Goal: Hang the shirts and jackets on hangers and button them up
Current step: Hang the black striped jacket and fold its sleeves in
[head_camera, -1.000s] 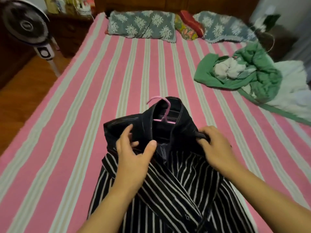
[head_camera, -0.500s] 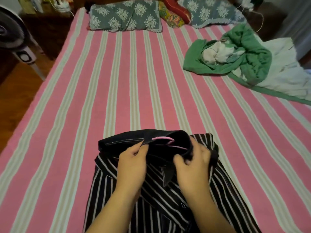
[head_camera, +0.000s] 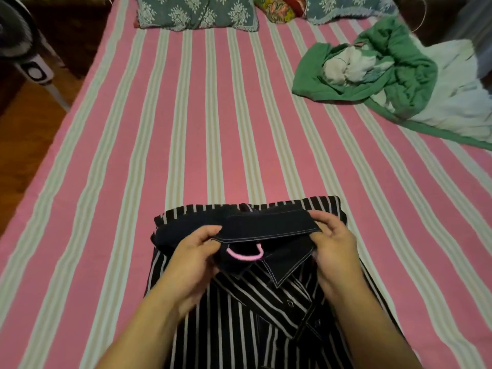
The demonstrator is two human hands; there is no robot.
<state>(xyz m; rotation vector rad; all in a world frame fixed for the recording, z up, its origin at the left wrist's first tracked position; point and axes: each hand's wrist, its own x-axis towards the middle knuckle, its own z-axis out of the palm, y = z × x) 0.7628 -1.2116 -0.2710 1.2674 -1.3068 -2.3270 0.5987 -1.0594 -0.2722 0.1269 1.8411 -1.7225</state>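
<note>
A black shirt with white stripes (head_camera: pixel 247 310) lies flat on the bed in the lower middle of the frame, its front facing up and its placket running diagonally toward the lower right with dark buttons along it. Its plain black collar (head_camera: pixel 269 227), edged in pale stitching, is lifted and folded near the frame's centre. The curved hook of a pink hanger (head_camera: pixel 246 255) shows just beneath the collar.
</note>
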